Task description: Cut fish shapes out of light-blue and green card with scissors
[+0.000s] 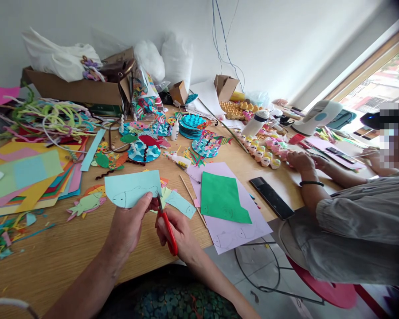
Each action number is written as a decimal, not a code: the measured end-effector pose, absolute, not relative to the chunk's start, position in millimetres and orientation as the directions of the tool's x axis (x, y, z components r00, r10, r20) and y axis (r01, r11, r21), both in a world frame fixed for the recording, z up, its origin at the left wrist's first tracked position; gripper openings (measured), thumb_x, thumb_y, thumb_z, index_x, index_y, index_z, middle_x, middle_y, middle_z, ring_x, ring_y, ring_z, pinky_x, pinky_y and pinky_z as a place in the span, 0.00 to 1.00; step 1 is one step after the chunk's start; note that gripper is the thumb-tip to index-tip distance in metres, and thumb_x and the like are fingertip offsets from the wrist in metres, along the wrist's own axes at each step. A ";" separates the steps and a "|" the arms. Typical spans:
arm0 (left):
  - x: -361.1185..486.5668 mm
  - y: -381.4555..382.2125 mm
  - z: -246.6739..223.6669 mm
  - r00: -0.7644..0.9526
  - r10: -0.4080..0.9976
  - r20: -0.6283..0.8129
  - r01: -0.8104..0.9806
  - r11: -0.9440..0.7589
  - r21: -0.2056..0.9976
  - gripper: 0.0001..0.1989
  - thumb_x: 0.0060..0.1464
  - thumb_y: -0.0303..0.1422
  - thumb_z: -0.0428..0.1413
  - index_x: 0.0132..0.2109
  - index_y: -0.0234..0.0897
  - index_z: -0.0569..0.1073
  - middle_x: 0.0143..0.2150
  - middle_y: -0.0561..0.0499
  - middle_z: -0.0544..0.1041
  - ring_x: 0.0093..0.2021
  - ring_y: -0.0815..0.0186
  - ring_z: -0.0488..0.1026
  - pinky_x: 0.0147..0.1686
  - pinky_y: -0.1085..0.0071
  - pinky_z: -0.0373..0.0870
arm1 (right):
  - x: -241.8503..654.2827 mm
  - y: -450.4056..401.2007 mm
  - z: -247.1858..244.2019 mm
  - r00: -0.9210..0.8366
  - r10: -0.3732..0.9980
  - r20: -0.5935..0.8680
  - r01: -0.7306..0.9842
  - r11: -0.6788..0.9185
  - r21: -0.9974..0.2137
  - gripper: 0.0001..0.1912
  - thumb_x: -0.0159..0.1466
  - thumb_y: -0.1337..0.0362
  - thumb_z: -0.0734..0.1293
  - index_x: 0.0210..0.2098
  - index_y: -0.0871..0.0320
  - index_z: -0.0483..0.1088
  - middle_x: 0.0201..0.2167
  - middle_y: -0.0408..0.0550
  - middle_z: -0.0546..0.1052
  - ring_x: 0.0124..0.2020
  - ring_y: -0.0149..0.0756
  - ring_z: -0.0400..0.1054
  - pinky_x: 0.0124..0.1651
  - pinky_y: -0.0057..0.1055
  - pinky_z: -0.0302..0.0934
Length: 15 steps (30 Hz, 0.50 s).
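While left hand [129, 223] holds paper [131, 184], right hand [182, 227] scissors [169, 232], bottle labels [182, 162] blur.

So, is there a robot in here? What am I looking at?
No robot, just a person's two bare hands. There is one picture, from a camera worn on their head, looking forward and down. The left hand holds light blue paper with a fish drawn on it. The right hand holds red scissors at the paper's edge. On the wooden table lie a purple sheet, a green sheet and a black phone. The grey sleeve is another person's.
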<state>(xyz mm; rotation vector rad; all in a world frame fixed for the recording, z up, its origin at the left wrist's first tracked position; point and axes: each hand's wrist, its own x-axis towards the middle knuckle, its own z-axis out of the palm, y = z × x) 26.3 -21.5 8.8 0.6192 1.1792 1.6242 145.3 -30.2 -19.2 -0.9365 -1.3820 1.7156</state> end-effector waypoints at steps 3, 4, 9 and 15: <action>29.9 -21.5 10.8 -0.393 0.908 -0.144 -0.436 -0.046 0.899 0.07 0.37 0.32 0.65 0.28 0.36 0.76 0.24 0.57 0.79 0.25 0.68 0.73 0.27 0.73 0.73 | 144.2 -30.3 -19.3 -0.457 0.886 -0.081 -0.107 -0.145 -0.984 0.13 0.61 0.59 0.61 0.23 0.57 0.59 0.15 0.37 0.60 0.17 0.26 0.55 0.20 0.23 0.50; 30.8 -21.5 11.1 -0.395 0.907 -0.145 -0.436 -0.047 0.899 0.07 0.37 0.32 0.65 0.29 0.36 0.76 0.25 0.57 0.79 0.26 0.68 0.73 0.27 0.73 0.73 | 144.1 -30.3 -19.6 -0.452 0.888 -0.082 -0.104 -0.143 -0.984 0.13 0.61 0.59 0.61 0.22 0.57 0.59 0.16 0.37 0.60 0.17 0.26 0.54 0.20 0.23 0.50; 32.3 -21.8 10.8 -0.409 0.901 -0.142 -0.430 -0.053 0.901 0.07 0.37 0.31 0.64 0.27 0.37 0.76 0.26 0.58 0.78 0.28 0.69 0.72 0.31 0.73 0.73 | 144.7 -30.0 -20.3 -0.421 0.905 -0.061 -0.047 -0.089 -0.995 0.17 0.61 0.55 0.62 0.21 0.56 0.57 0.16 0.38 0.60 0.18 0.27 0.53 0.22 0.25 0.48; 32.3 -22.3 8.0 -0.396 0.909 -0.129 -0.410 -0.050 0.911 0.06 0.39 0.31 0.64 0.28 0.37 0.76 0.27 0.58 0.78 0.29 0.68 0.72 0.33 0.72 0.72 | 145.3 -30.1 -21.9 -0.401 0.916 -0.028 0.004 -0.029 -1.000 0.19 0.62 0.53 0.61 0.20 0.57 0.57 0.17 0.38 0.58 0.20 0.27 0.51 0.24 0.26 0.47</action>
